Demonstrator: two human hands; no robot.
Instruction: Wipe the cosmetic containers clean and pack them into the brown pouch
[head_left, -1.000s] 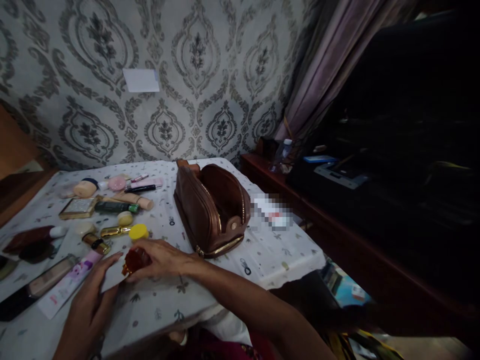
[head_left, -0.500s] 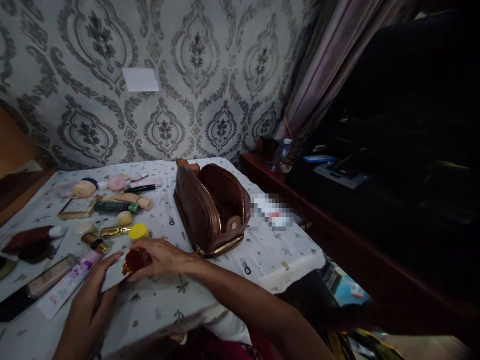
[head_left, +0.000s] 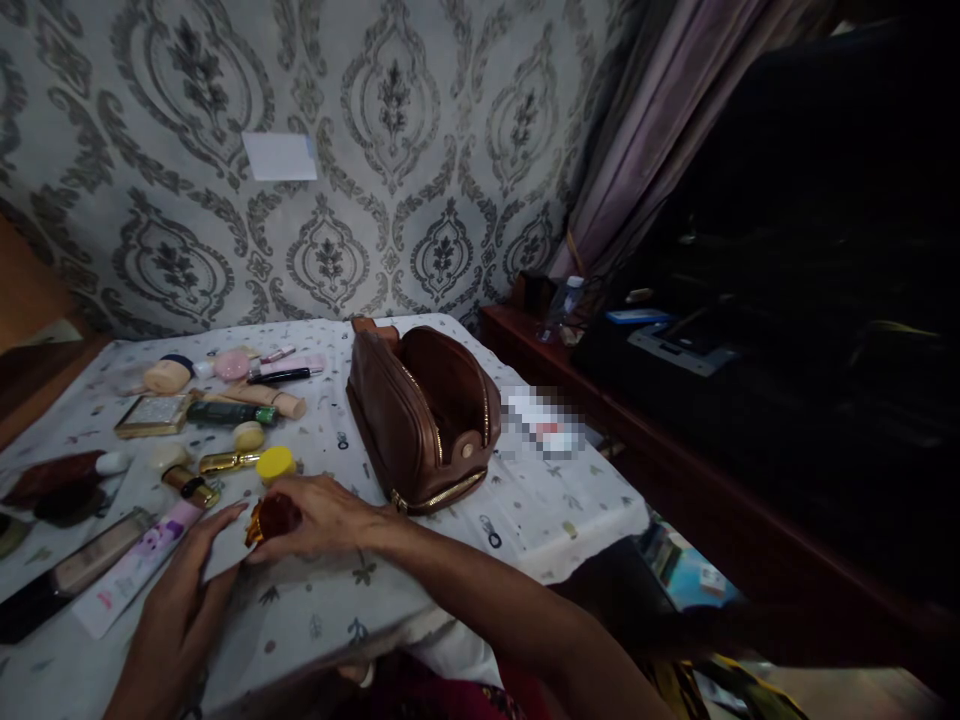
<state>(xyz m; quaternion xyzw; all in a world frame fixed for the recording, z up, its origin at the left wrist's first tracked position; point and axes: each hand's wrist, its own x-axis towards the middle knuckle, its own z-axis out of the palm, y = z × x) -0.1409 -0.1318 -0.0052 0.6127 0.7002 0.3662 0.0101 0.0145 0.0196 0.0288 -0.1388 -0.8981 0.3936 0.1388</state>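
Note:
My right hand (head_left: 324, 516) is wrapped round a small dark red bottle with a gold cap (head_left: 268, 519), held low over the patterned tablecloth (head_left: 322, 600). My left hand (head_left: 178, 612) lies flat on the cloth just left of it, fingers stretched out and fingertips close to the bottle. A brown leather cosmetic bag (head_left: 422, 415) stands unzipped and gaping just beyond my right hand. Beside my left hand lies a white and pink tube (head_left: 135, 567). A yellow-lidded jar (head_left: 275, 464) sits right behind the bottle.
Several cosmetics are spread over the table's left half: a gold compact (head_left: 152, 415), a dark green tube (head_left: 229, 412), a gold lipstick (head_left: 227, 461), a powder puff (head_left: 232, 366). A dark wooden sideboard (head_left: 660, 440) runs along the right, past the table edge.
Almost nothing: my right hand has turned the red bottle slightly, and both hands stay in place.

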